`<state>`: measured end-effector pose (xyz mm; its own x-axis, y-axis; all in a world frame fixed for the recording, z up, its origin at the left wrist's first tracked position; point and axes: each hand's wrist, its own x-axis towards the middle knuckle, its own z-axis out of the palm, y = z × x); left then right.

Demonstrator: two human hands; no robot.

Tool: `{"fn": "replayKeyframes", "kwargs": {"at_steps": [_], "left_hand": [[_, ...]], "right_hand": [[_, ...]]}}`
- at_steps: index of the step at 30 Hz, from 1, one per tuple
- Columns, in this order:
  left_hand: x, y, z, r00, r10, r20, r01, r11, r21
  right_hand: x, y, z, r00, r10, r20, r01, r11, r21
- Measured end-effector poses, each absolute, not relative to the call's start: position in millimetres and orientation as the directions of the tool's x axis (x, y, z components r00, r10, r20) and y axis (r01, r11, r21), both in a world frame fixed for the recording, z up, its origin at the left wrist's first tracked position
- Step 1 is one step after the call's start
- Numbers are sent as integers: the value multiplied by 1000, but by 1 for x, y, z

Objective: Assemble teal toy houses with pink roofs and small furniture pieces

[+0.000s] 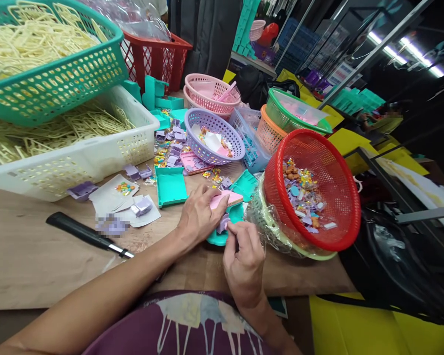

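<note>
Your wooden worktop [40, 261] carries everything, largest first. At the far left, a green basket [59, 84] of cream plastic frames sits stacked on a white basket [81, 162] holding more of the same. Behind them stands a red crate [155, 56]. At your right, a red round basket [318, 187] leans tilted toward you on a plastic-wrapped stack; it holds small purple, orange and blue pieces. Mid-worktop, a lilac basket [214, 135] sits in front of stacked pink baskets [210, 93], with a green-over-orange basket pair [292, 118] to the right. A black-handled knife [89, 234] lies near your left forearm. A teal tray [170, 186] lies flat beside loose purple parts.

Your left hand [198, 214] presses down, fingers closed over a pink piece [227, 198] that rests on a teal case [225, 229] directly in front of you, near the worktop's front edge. Your right hand [242, 259] is pinched together at the fingertips on a small purple part [222, 223], which touches the teal case just below the pink piece.

No brand, label or legible writing can be read on any item; one patch on the worktop is blurred.
</note>
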<state>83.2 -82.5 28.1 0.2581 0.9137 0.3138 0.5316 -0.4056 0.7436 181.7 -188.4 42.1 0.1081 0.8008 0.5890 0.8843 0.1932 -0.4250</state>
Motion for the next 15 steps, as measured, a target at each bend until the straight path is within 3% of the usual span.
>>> {"fn": "replayKeyframes", "kwargs": {"at_steps": [4,9,11,15], "left_hand": [[84,-84,30,271,909,315,550,-415,725],[86,-86,31,304,898,319,569,-439,695],[86,-87,28,292,902,318,559,-430,708],[83,-85,23,257,920,297,527,-391,755]], "right_hand": [[183,-191,43,89,804,588,907,178,-381],[196,-193,44,-97,826,555,931,273,-244],[198,-191,41,-101,820,563,910,306,-281],[193,-184,29,109,788,606,825,268,-497]]}}
